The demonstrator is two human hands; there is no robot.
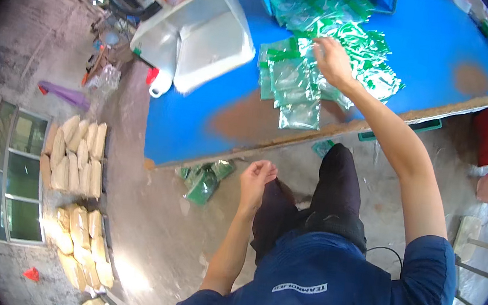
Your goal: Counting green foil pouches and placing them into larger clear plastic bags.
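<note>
My right hand (333, 60) is stretched out over the blue table (199, 123), resting on the heap of green and clear packets (300, 80). My fingers are bent down onto the top packets and pressed together; I cannot tell whether they pinch one or only lie on it. The heap runs from the far middle of the table down almost to the near edge, where the lowest packet stops just short of the worn brown rim.

My left hand (256, 178) hangs below the table edge, off the top altogether, over the grey floor. Its fingers are curled in close with the tips gathered; nothing shows between them that I can make out.

A few more green packets (204, 181) lie on the floor (163, 227) just under the near edge, left of my left hand. A white plastic tub (209, 34) sits at the table's left end, hanging out past its corner, well apart from the heap. Between tub and heap the blue top is bare, with a brown worn patch near the edge. To the right of the heap the table is also bare up to a second brown patch. Tan sacks (78, 157) are stacked against the wall on my far left
</note>
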